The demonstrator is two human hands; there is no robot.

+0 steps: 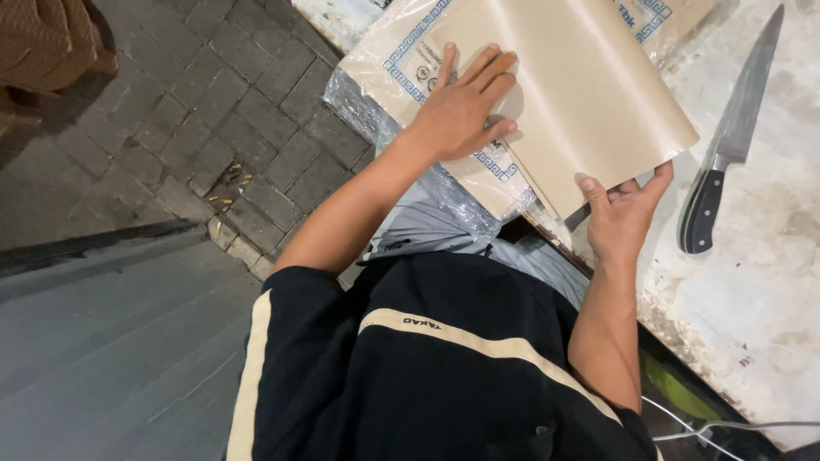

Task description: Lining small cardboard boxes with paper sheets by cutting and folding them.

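Seen from above at a worn white table (pixel 752 282): left hand (pixel 461 107) laid flat, fingers spread and straight, palm pressed down on a stack of tan paper sheets (pixel 589 94). Gripped nothing; simply bore down on the paper near its left side. Right hand (pixel 622 212) curled at the near corner of the top sheet, thumb on the upper face, fingers tucked beneath the edge, pinching that corner and raising it slightly off the stack. Stack lay on the near-left part of the table, overhanging the table's edge toward the body. Beneath the plain sheets, paper with a blue key-pattern border (pixel 401 64) showed at the left and at the far right corner. Clear plastic wrap (pixel 453 201) crumpled under and around the stack, hanging off the table edge. Kitchen knife (pixel 733 141) with a black riveted handle rested on the table just right of the paper, blade pointing away, handle near the right hand but apart from it. Black shirt with a cream stripe (pixel 444 341) filled the lower middle of the view. Grey paving blocks (pixel 213 102) lay to the left, scattered with small litter. Grey cable (pixel 735 425) ran along the lower right, below the table.
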